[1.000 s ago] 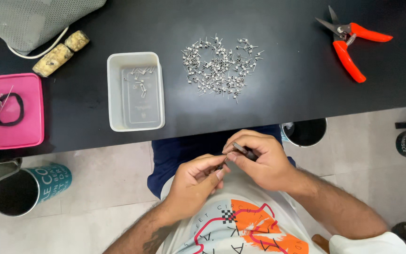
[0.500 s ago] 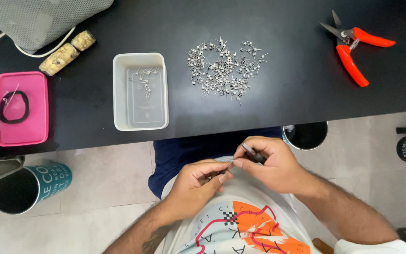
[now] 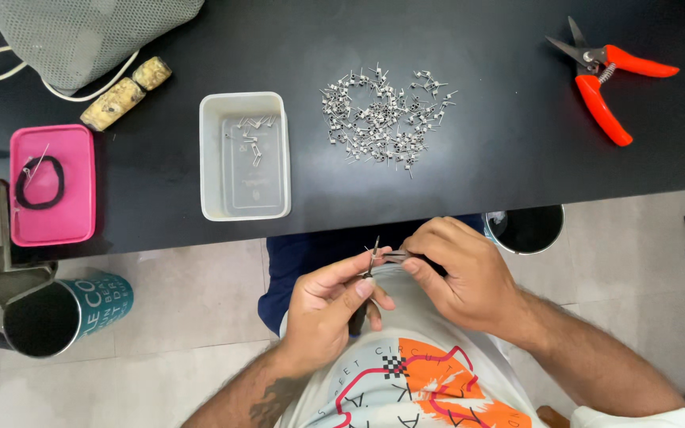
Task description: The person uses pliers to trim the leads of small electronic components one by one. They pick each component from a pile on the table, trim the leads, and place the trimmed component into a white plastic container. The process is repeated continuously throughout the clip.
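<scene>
Seen from above: both hands held together below the near edge of the bench (image 3: 517, 119), over the lap. Left hand (image 3: 328, 313) closed around a dark tool handle (image 3: 356, 317), its thin metal tip (image 3: 373, 252) pointing up toward the bench edge. Right hand (image 3: 461, 277) pinched shut, thumb and forefinger pressed on a small coil (image 3: 394, 256) of metal wire, right at the tool tip. Fingers (image 3: 368, 287) of the left hand curled and touching the handle; no gap visible in either grip.

Judged very light and springy: thin wire, wound tight, with two short straight legs. Easy to bend out of shape if squeezed hard on the winding, and smooth enough to slip and jump away. Probably best taken by the legs or gently across the winding ends, with fingertips only, the tool used for the fine part.

More of the same in a loose pile (image 3: 386, 119) near the middle of the bench, well apart from the hands. A few already lying in the white tray (image 3: 216, 158), left of the pile, close to the near edge. Red cutters (image 3: 608, 87) at the far right corner, untouched. Pink box (image 3: 81, 190) with a black band (image 3: 39, 181) at the left edge. Mesh bag (image 3: 81, 32) at the far left corner.
</scene>
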